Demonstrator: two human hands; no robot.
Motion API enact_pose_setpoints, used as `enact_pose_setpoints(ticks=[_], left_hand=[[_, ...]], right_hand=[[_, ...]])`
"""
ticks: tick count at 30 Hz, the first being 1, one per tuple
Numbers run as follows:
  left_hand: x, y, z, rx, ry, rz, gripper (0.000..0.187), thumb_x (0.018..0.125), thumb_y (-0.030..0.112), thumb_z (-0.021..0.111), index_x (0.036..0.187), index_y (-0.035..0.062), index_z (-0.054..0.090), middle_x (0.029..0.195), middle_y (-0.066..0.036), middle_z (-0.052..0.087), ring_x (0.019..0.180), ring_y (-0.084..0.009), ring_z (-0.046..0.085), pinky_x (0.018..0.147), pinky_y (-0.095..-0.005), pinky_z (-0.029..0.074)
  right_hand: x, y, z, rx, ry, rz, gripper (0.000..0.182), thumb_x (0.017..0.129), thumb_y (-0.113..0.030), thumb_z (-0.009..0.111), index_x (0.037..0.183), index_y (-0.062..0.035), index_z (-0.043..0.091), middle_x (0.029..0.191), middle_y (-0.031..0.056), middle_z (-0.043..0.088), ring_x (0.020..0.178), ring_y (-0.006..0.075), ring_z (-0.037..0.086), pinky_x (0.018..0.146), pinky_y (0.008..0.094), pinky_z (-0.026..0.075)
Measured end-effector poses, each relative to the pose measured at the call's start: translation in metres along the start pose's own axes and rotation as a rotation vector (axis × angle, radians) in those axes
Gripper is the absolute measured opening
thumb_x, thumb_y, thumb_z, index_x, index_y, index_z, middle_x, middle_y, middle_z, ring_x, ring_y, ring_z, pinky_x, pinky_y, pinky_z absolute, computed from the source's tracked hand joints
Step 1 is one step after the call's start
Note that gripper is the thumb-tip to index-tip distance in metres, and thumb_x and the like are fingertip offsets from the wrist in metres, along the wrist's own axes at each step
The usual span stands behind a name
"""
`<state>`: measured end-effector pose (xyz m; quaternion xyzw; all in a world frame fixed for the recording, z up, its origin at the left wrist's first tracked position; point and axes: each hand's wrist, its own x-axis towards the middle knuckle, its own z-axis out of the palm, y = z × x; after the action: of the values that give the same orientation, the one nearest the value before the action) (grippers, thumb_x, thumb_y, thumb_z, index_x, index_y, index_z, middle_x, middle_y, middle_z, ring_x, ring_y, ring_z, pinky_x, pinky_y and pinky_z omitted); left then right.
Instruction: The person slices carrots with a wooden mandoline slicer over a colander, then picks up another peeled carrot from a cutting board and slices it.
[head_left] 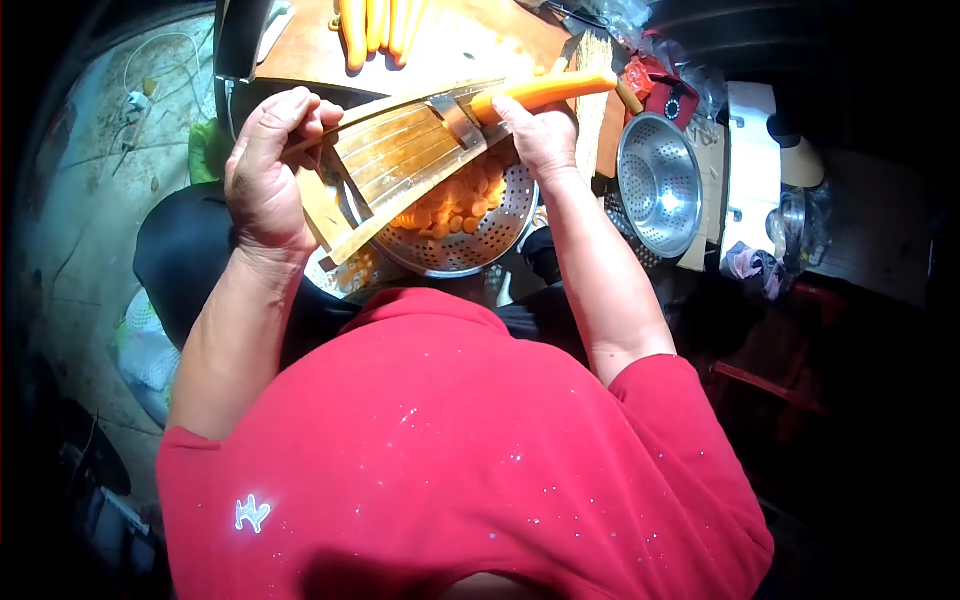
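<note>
My left hand [272, 170] is closed around the near-left end of a wooden slicer [390, 160], which slants up to the right. A metal blade [457, 122] crosses the slicer's upper part. My right hand [543, 140] grips a long peeled carrot [565, 90], its left end lying on the slicer just above the blade. Below the slicer stands a metal colander [515, 225] with many round carrot slices [460, 205] inside. The slicer hides part of the colander.
Several peeled carrots [378, 28] lie on an orange-brown board [470, 40] at the top. A second metal colander [660, 185] stands at the right, beside a straw brush [593, 80]. Plastic bags and a white box [752, 165] are farther right.
</note>
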<state>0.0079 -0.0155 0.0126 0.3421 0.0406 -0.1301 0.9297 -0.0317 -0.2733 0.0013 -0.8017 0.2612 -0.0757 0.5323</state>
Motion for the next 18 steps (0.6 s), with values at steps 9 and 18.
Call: enact_pose_setpoints(ticks=[9, 18], left_hand=[[0.001, -0.003, -0.004, -0.01, -0.033, 0.02, 0.015, 0.088, 0.013, 0.058, 0.092, -0.0006, 0.062, 0.08, -0.008, 0.063, 0.078, -0.0148, 0.059, 0.082, -0.0272, 0.045], [0.0, -0.003, -0.002, -0.004, -0.007, -0.001, 0.014, 0.089, 0.014, 0.058, 0.085, 0.0012, 0.062, 0.076, -0.006, 0.058, 0.082, -0.0193, 0.062, 0.087, -0.0334, 0.047]], right_hand=[[-0.029, -0.001, 0.011, 0.111, -0.169, -0.172, 0.036, 0.075, -0.027, 0.075, 0.096, 0.0005, 0.067, 0.089, 0.0091, 0.068, 0.081, 0.018, 0.064, 0.076, 0.0295, 0.05], [-0.052, -0.015, 0.017, -0.054, -0.241, -0.543, 0.03, 0.083, -0.017, 0.069, 0.103, 0.0039, 0.064, 0.095, 0.0098, 0.068, 0.088, 0.016, 0.064, 0.079, 0.0272, 0.051]])
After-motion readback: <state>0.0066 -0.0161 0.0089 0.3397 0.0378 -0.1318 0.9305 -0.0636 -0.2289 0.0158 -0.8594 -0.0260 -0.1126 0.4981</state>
